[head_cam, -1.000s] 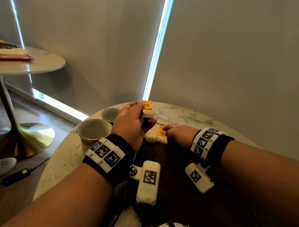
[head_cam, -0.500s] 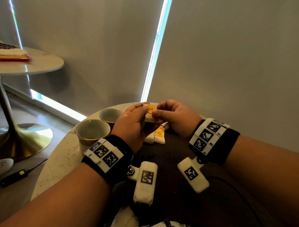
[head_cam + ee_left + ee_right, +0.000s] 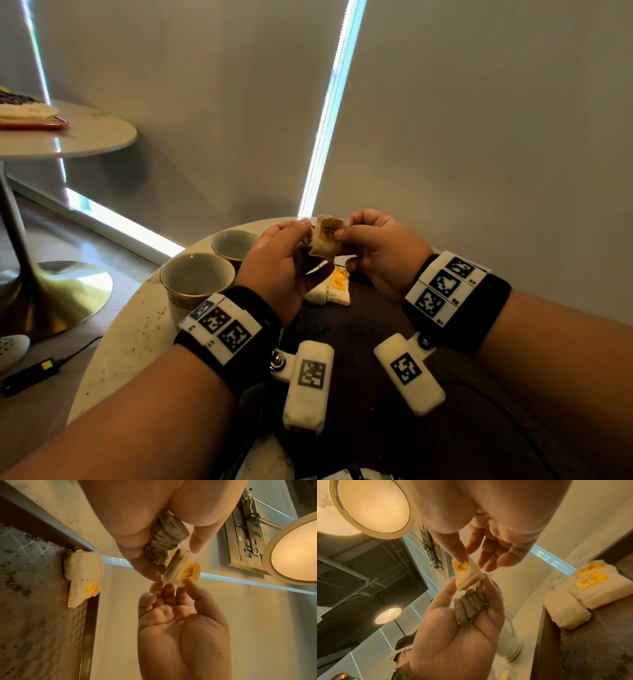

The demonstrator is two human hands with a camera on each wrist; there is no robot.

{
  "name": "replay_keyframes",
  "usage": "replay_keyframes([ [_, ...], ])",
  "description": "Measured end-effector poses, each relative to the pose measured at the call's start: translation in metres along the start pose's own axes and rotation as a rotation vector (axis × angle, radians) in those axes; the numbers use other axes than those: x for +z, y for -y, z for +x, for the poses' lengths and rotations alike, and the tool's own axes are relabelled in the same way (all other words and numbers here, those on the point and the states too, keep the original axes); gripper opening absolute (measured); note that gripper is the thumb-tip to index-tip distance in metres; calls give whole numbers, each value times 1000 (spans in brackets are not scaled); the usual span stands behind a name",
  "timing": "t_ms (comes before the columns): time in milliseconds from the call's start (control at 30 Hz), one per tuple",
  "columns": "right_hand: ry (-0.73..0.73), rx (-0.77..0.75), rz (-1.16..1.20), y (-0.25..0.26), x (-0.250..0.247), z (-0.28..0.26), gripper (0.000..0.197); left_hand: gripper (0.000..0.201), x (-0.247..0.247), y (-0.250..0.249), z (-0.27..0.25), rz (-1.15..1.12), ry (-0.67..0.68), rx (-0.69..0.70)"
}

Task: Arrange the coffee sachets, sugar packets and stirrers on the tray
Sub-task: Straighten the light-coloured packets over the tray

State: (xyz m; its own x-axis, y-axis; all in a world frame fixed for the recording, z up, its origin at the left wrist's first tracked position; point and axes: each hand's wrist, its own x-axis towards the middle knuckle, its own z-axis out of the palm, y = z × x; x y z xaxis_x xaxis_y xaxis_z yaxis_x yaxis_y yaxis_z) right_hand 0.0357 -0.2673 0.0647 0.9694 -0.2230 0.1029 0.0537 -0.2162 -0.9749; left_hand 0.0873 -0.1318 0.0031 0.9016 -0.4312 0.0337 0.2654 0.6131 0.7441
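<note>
Above the tray's [image 3: 359, 329] far edge, the right hand [image 3: 380, 250] pinches a yellow-labelled sachet [image 3: 327, 240] from the bundle gripped by the left hand [image 3: 277, 263]. Recommend separating one sachet cleanly, placing it beside the laid sachets [image 3: 330, 291].

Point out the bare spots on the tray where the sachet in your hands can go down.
The dark tray is bare between the wrists, on the near side of the sachets already laid down. That far corner is crowded: two or three sachets lie packed against the rim. Left of the tray, two cups fill the marble. The held sachet is pinched by the left hand and right hand.
</note>
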Motion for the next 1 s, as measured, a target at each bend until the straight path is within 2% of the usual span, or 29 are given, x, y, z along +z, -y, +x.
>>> replay_keyframes([
  [167,-32,10,106,2,-2,-2,19,27,0,1,3,-38,-39,11],
  [333,-48,12,103,-3,-2,-1,17,42,3,-2,0,-87,3,23],
  [467,-148,15,105,-5,-5,2,15,8,4,-3,0,-50,-47,47],
  [500,-188,20,98,-6,-8,4,14,6,4,-3,-1,-44,-64,53],
  [600,-270,41,75,-11,-16,8,16,9,3,-4,-2,-41,-84,57],
  [1000,-347,76,162,-19,-33,16,24,20,5,-7,-3,-53,-126,80],
])
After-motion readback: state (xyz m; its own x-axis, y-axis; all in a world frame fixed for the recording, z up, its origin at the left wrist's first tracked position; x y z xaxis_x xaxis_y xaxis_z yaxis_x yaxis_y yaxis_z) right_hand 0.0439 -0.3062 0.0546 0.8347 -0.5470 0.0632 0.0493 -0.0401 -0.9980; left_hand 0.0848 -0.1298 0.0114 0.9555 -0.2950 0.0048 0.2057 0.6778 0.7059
